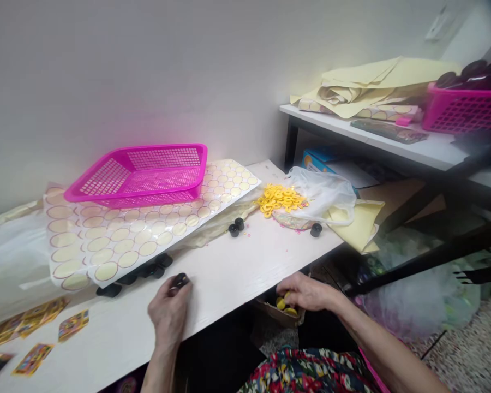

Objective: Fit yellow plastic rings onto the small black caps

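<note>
On the white table, my left hand [171,308] is closed round a small black round part [180,280]. My right hand [305,292] hangs past the table's front edge, over a box [270,311] of yellow round pieces [286,307]; its fingertips are at the pieces, and what they pinch is too hidden to name. Two black parts [236,227] stand near the table's middle, and another one [316,230] is farther right. Several black pieces [147,268] lie along the sticker sheet's edge. A pile of yellow rings [280,198] lies beside a clear plastic bag [323,194].
A pink basket [147,172] rests on sheets of round stickers [131,245]. Colourful cards [33,358] lie at the table's left. On the right, a white shelf [393,141] holds paper and another pink basket [466,109].
</note>
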Available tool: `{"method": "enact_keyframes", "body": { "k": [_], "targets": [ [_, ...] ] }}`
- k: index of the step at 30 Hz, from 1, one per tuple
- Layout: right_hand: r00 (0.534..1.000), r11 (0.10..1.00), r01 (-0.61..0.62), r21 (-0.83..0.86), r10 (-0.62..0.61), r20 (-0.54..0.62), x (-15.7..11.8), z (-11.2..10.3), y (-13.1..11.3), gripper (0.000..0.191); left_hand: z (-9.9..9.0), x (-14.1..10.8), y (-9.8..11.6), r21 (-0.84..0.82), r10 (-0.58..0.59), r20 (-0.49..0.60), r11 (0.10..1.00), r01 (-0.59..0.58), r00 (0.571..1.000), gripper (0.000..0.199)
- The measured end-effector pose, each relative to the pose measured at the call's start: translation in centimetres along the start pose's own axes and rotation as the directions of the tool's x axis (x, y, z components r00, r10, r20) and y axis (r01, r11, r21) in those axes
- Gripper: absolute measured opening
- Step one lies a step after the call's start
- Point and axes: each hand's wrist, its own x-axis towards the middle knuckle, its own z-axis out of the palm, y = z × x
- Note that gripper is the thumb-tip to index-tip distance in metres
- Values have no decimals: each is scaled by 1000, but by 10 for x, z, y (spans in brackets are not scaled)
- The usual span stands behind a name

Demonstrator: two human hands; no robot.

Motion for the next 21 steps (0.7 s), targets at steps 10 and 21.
{"method": "enact_keyframes", "body": {
  "k": [10,21],
  "targets": [
    [591,732,-635,-247,255,-766,39,-58,9,24,105,-74,73,-92,257,431,966,-242,865,30],
    [640,641,-686,-345,306,-705,26,-46,22,33,117,-79,66,-132,344,420,939,-318,840,27]
  ]
}}
